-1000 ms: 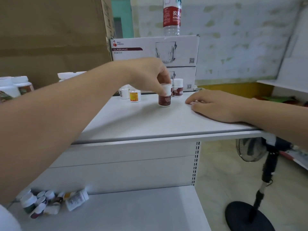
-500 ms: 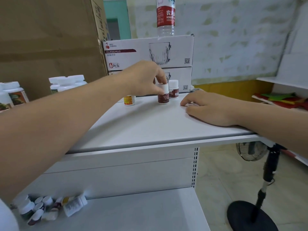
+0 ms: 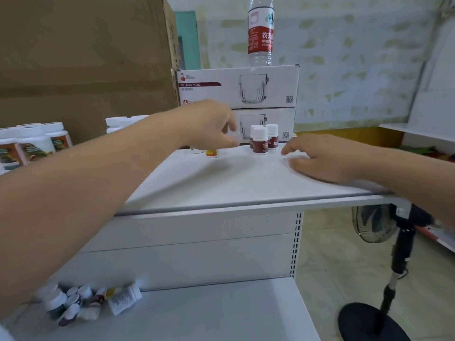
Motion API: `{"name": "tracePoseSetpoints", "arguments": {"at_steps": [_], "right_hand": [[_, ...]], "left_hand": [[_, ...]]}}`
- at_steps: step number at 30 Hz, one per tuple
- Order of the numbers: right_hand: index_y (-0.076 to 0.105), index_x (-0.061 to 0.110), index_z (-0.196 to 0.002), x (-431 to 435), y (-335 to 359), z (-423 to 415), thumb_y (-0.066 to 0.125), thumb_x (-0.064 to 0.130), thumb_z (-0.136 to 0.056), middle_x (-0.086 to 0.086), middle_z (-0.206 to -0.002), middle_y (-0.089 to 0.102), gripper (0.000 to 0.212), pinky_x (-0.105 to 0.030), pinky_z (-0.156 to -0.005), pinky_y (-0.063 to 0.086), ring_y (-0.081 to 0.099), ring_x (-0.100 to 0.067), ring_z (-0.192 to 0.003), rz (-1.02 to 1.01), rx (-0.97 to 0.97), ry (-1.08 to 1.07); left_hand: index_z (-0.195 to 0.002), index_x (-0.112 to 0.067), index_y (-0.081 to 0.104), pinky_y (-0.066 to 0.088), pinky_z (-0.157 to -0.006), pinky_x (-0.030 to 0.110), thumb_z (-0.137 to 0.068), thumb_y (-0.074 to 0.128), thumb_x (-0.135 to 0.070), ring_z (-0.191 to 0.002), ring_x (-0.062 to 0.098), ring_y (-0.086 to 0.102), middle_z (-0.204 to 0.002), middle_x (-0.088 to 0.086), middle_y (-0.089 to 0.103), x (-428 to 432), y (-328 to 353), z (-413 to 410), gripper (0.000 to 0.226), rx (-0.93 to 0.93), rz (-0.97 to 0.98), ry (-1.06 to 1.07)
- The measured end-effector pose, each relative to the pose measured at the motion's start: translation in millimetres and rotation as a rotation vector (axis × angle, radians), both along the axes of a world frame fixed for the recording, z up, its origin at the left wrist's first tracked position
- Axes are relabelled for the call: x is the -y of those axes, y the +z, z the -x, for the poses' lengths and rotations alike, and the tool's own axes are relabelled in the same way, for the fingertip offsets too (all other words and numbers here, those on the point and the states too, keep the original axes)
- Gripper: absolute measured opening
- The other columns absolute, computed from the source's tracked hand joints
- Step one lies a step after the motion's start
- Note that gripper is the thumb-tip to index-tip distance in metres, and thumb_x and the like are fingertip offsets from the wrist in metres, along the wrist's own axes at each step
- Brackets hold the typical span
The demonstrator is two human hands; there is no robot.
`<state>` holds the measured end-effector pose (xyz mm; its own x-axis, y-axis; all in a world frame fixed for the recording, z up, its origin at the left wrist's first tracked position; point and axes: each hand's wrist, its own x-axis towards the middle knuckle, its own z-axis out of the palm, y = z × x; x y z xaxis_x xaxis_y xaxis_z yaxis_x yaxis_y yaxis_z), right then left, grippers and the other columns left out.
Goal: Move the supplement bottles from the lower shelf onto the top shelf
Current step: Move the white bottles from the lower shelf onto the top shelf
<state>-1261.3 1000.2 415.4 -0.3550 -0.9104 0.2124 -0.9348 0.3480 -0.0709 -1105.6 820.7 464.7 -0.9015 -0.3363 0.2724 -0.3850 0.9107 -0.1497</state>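
Observation:
Three small white-capped bottles with dark red labels (image 3: 260, 143) stand upright at the back of the white top shelf (image 3: 246, 190). My left hand (image 3: 211, 125) hovers just left of them, fingers loosely curled, holding nothing. A small yellow-labelled bottle (image 3: 212, 152) stands under that hand. My right hand (image 3: 322, 156) rests flat on the top shelf to the right of the bottles. Several supplement bottles (image 3: 73, 301) lie in a heap at the left back of the lower shelf (image 3: 221, 313), one white bottle (image 3: 124, 297) on its side.
Two stacked glass-mug boxes (image 3: 238, 87) stand behind the bottles, a water bottle (image 3: 260, 33) on top. Large cardboard boxes (image 3: 81, 57) and bigger white-capped jars (image 3: 34, 141) fill the left. A black standing fan (image 3: 384, 267) is on the floor at right.
My left hand has let go of the dark-red-labelled bottle, which now stands by the others, and has drawn back to the left. My right hand stays on the shelf.

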Motion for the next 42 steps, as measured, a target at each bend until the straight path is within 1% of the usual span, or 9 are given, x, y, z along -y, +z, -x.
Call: {"name": "tracePoseSetpoints", "arguments": {"at_steps": [4, 9, 12, 17, 20, 25, 30, 33, 42], "right_hand": [[0.052, 0.032, -0.129, 7.5, 3.9, -37.4, 0.039, 0.035, -0.098, 0.003, -0.135, 0.052, 0.033, -0.039, -0.102, 0.039, 0.049, -0.022, -0.119, 0.066, -0.029, 0.011], [0.052, 0.033, -0.128, 19.8, -0.1, -107.9, 0.043, 0.036, -0.096, 0.005, -0.134, 0.052, 0.033, -0.034, -0.093, 0.040, 0.049, -0.019, -0.120, 0.127, -0.028, 0.054], [0.054, 0.032, -0.127, 21.4, -7.2, -157.0, 0.046, 0.037, -0.094, 0.006, -0.135, 0.051, 0.033, -0.035, -0.095, 0.040, 0.049, -0.017, -0.120, 0.202, 0.013, 0.091], [0.057, 0.030, -0.123, 22.9, -38.8, -250.0, 0.049, 0.039, -0.091, 0.004, -0.128, 0.054, 0.034, -0.038, -0.101, 0.039, 0.049, -0.018, -0.119, 0.344, 0.063, 0.170], [0.057, 0.029, -0.124, 26.4, -72.8, -299.0, 0.048, 0.041, -0.090, 0.003, -0.130, 0.052, 0.037, -0.041, -0.103, 0.036, 0.045, -0.021, -0.122, 0.410, 0.073, 0.154], [0.061, 0.024, -0.119, 45.7, -146.5, -366.0, 0.052, 0.037, -0.090, 0.002, -0.121, 0.057, 0.033, -0.035, -0.097, 0.036, 0.050, -0.021, -0.117, 0.502, 0.266, 0.135], [0.062, 0.018, -0.117, 80.9, -222.4, -408.7, 0.058, 0.022, -0.091, 0.010, -0.110, 0.053, 0.026, -0.024, -0.091, 0.033, 0.051, -0.013, -0.110, 0.507, 0.536, 0.046], [0.061, 0.020, -0.118, 108.2, -266.3, -423.8, 0.057, 0.019, -0.092, 0.009, -0.112, 0.054, 0.026, -0.025, -0.089, 0.037, 0.051, -0.009, -0.107, 0.454, 0.687, -0.013], [0.056, 0.017, -0.123, 249.1, -364.7, -422.3, 0.057, 0.024, -0.092, 0.005, -0.115, 0.060, 0.032, -0.022, -0.082, 0.038, 0.056, -0.011, -0.100, 0.146, 0.825, -0.040]], "left_hand": [[-0.113, -0.032, 0.066, 0.046, -0.084, 0.028, -0.090, 0.058, -0.045, -0.092, 0.013, 0.060, -0.102, -0.012, 0.066, 4.8, -1.6, -70.7, 0.027, 0.062, -0.063, 0.053], [-0.110, -0.038, 0.065, 0.041, -0.078, 0.027, -0.093, 0.054, -0.040, -0.091, 0.008, 0.058, -0.101, -0.016, 0.065, 17.9, -17.8, -180.6, 0.020, -0.036, -0.121, 0.147], [-0.111, -0.036, 0.065, 0.042, -0.079, 0.028, -0.094, 0.055, -0.036, -0.088, 0.002, 0.057, -0.102, -0.015, 0.064, 22.6, -37.3, -253.8, 0.020, -0.201, -0.137, 0.193], [-0.113, -0.021, 0.068, 0.041, -0.081, 0.032, -0.091, 0.062, -0.024, -0.092, 0.014, 0.056, -0.102, -0.009, 0.059, 23.2, -89.7, -369.9, 0.023, -0.492, -0.050, 0.224], [-0.109, -0.015, 0.070, 0.040, -0.080, 0.031, -0.089, 0.066, -0.018, -0.088, 0.015, 0.055, -0.102, 0.000, 0.064, 27.5, -132.7, -428.7, 0.021, -0.522, -0.081, 0.276], [-0.115, -0.020, 0.068, 0.043, -0.085, 0.032, -0.092, 0.060, -0.024, -0.099, 0.014, 0.057, -0.114, -0.002, 0.063, 31.9, -203.6, -504.7, 0.025, -0.511, -0.278, 0.446], [-0.118, -0.020, 0.067, 0.043, -0.088, 0.031, -0.095, 0.056, -0.023, -0.101, 0.012, 0.055, -0.114, -0.003, 0.063, 48.0, -260.9, -542.5, 0.025, -0.560, -0.449, 0.558], [-0.120, -0.021, 0.066, 0.042, -0.086, 0.028, -0.095, 0.057, -0.022, -0.099, 0.010, 0.055, -0.109, -0.005, 0.063, 65.1, -299.1, -546.7, 0.026, -0.599, -0.565, 0.606], [-0.128, -0.016, 0.060, 0.040, -0.092, 0.024, -0.094, 0.059, -0.018, -0.107, 0.014, 0.057, -0.124, 0.001, 0.062, 185.8, -409.2, -513.2, 0.033, -0.644, -0.809, 0.651]]}}
